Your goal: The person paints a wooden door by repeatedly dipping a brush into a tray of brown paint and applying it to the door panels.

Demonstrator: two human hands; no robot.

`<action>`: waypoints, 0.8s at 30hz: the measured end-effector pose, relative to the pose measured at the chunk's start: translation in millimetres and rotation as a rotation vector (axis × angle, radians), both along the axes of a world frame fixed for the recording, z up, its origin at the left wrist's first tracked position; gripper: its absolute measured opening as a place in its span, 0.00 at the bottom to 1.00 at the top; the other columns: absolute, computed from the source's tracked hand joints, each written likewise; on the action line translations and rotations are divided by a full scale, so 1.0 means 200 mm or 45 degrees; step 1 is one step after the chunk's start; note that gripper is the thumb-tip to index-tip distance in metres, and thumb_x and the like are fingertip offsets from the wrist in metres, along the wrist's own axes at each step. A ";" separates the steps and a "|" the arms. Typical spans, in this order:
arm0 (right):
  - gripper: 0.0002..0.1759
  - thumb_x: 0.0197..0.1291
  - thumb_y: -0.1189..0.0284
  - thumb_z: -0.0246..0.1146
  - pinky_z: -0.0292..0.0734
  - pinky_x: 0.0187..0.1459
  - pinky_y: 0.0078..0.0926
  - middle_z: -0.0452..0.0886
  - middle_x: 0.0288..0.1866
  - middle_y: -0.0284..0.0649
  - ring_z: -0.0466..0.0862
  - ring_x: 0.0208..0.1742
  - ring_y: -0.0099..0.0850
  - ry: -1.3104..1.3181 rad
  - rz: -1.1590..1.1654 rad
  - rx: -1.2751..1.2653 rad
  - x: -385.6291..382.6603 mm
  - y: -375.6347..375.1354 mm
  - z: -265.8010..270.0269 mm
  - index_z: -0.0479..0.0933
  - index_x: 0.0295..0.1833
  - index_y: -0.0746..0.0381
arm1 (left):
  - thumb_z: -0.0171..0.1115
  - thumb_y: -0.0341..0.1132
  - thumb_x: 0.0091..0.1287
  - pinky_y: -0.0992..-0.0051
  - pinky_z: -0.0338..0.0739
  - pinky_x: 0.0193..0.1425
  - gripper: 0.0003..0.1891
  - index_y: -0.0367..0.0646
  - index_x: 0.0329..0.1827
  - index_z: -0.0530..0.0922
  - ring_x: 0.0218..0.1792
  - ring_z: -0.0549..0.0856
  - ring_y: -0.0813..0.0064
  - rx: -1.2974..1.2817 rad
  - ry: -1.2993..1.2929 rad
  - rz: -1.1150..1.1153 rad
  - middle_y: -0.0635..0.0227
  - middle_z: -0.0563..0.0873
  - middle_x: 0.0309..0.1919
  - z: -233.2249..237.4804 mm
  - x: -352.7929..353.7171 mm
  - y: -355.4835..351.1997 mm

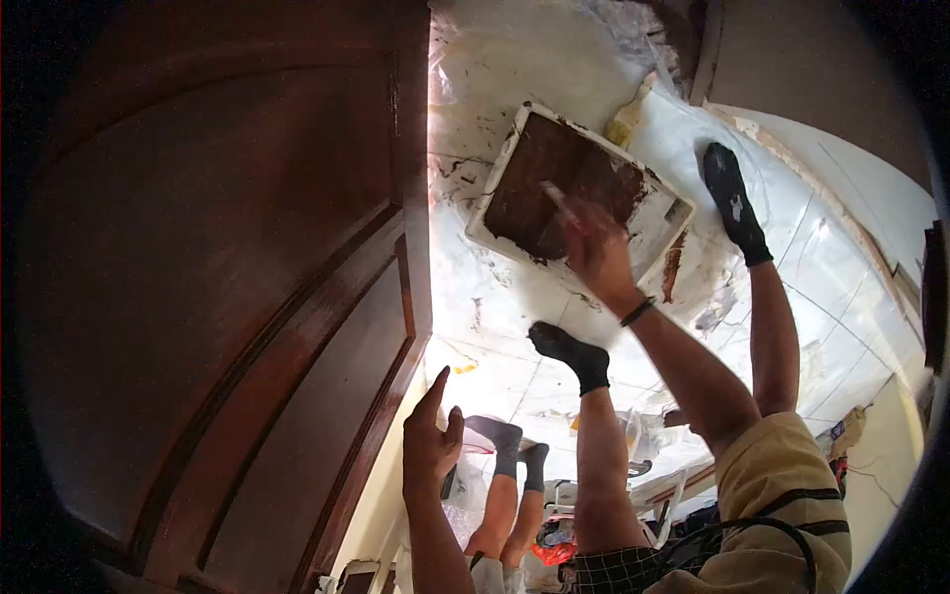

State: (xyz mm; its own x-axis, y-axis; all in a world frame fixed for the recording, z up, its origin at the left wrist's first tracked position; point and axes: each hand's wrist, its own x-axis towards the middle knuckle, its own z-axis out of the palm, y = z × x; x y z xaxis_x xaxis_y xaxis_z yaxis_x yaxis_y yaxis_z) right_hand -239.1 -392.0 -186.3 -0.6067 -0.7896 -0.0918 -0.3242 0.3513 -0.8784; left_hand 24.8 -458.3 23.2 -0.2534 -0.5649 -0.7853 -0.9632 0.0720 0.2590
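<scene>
My right hand (597, 252), with a dark band at the wrist, grips a slim pale paintbrush handle (560, 201) over a tray. The brush's bristles cannot be made out. Dark brown paint coats much of the inside of this shallow white rectangular tray (515, 249), and smears mark its rim. My left hand (432, 441) is raised beside the edge of a dark brown panelled door (297, 277). Its index finger points up and the thumb stands apart, with nothing held; the fingertips look stained dark.
Pale floor tiles (505, 371) carry brown smears. Clear plastic sheeting (618, 40) lies past the tray. Two feet in black socks (571, 354) stand near the tray. Another person's socked feet (500, 441) show lower down, near a red item (554, 552) and assorted clutter.
</scene>
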 end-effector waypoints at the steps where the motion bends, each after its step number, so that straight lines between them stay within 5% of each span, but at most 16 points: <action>1: 0.22 0.61 0.81 0.60 0.84 0.45 0.44 0.83 0.53 0.51 0.85 0.46 0.50 0.193 0.081 0.165 -0.03 0.08 -0.10 0.76 0.62 0.63 | 0.59 0.31 0.67 0.59 0.77 0.66 0.30 0.51 0.75 0.68 0.62 0.81 0.48 0.002 -0.003 -0.002 0.47 0.81 0.61 -0.01 -0.01 0.01; 5: 0.23 0.59 0.78 0.61 0.85 0.49 0.39 0.80 0.56 0.49 0.83 0.53 0.46 0.507 0.433 0.128 -0.20 0.08 -0.38 0.75 0.63 0.64 | 0.59 0.31 0.68 0.60 0.78 0.63 0.31 0.53 0.77 0.67 0.60 0.82 0.48 0.096 -0.011 0.021 0.46 0.81 0.61 -0.04 0.01 0.07; 6: 0.24 0.58 0.78 0.62 0.85 0.50 0.38 0.80 0.56 0.48 0.83 0.54 0.45 0.585 0.503 0.140 -0.21 0.07 -0.42 0.75 0.62 0.64 | 0.58 0.32 0.68 0.64 0.69 0.74 0.29 0.45 0.75 0.69 0.69 0.77 0.58 0.211 -0.117 0.126 0.51 0.78 0.68 -0.01 -0.05 0.05; 9: 0.24 0.57 0.78 0.62 0.86 0.50 0.35 0.79 0.56 0.46 0.83 0.55 0.42 0.735 0.688 0.258 -0.20 0.09 -0.48 0.75 0.62 0.64 | 0.57 0.31 0.68 0.64 0.69 0.74 0.29 0.44 0.74 0.70 0.70 0.77 0.58 0.185 -0.101 0.118 0.51 0.78 0.68 -0.01 -0.06 0.04; 12: 0.22 0.58 0.78 0.61 0.86 0.49 0.35 0.81 0.54 0.47 0.84 0.53 0.43 0.503 0.776 0.315 -0.19 0.15 -0.46 0.77 0.60 0.64 | 0.58 0.31 0.68 0.63 0.69 0.74 0.29 0.45 0.74 0.70 0.70 0.76 0.58 0.166 -0.115 0.160 0.52 0.78 0.68 0.00 -0.05 0.02; 15: 0.16 0.66 0.74 0.61 0.87 0.47 0.34 0.85 0.49 0.46 0.87 0.48 0.42 0.239 0.557 0.015 -0.18 0.18 -0.42 0.78 0.59 0.64 | 0.58 0.31 0.67 0.62 0.69 0.74 0.29 0.46 0.75 0.70 0.70 0.76 0.58 0.126 -0.078 0.134 0.52 0.78 0.68 0.03 -0.05 0.00; 18: 0.15 0.73 0.68 0.60 0.87 0.46 0.34 0.87 0.45 0.49 0.89 0.44 0.40 -0.877 -0.141 -0.078 -0.16 0.19 -0.43 0.78 0.56 0.67 | 0.59 0.30 0.67 0.59 0.78 0.63 0.30 0.51 0.75 0.69 0.60 0.82 0.47 0.004 0.011 0.010 0.45 0.82 0.60 0.00 0.02 0.03; 21: 0.18 0.74 0.63 0.60 0.87 0.46 0.34 0.87 0.44 0.51 0.89 0.43 0.39 -1.535 -0.439 -0.061 -0.32 0.20 -0.41 0.78 0.53 0.69 | 0.59 0.30 0.67 0.59 0.79 0.62 0.31 0.50 0.75 0.69 0.59 0.83 0.48 0.035 -0.029 -0.002 0.45 0.82 0.59 0.00 0.01 0.03; 24: 0.17 0.74 0.64 0.60 0.86 0.44 0.34 0.87 0.44 0.54 0.89 0.42 0.41 -1.735 -0.559 -0.125 -0.37 0.25 -0.48 0.78 0.50 0.70 | 0.60 0.30 0.67 0.59 0.79 0.60 0.31 0.50 0.75 0.69 0.57 0.84 0.48 0.015 0.039 0.014 0.46 0.83 0.59 -0.02 0.03 0.06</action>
State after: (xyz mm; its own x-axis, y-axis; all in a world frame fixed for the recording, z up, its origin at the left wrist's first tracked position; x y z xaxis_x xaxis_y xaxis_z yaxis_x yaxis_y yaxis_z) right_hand -313.0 -342.0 -283.2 -0.2837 -0.6020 -0.7464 0.8914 0.1214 -0.4367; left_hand 29.9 -446.7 19.9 -0.2712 -0.5588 -0.7837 -0.9555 0.0584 0.2890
